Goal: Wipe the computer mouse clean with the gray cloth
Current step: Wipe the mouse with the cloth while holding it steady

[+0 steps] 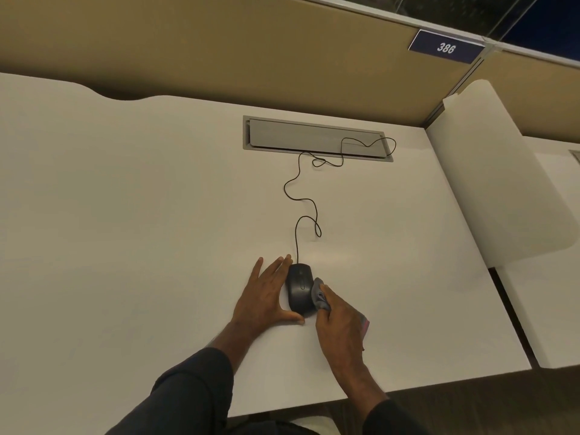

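Observation:
A black wired computer mouse lies on the white desk near its front edge. My left hand lies flat against the mouse's left side, fingers straight and thumb stretched along its rear. My right hand grips the bunched gray cloth and presses it on the mouse's right side. A corner of the cloth shows past the right hand's outer edge.
The mouse cable snakes back to a gray cable hatch set in the desk. A tan partition runs behind, with a blue "386" plate. A white side divider bounds the desk on the right.

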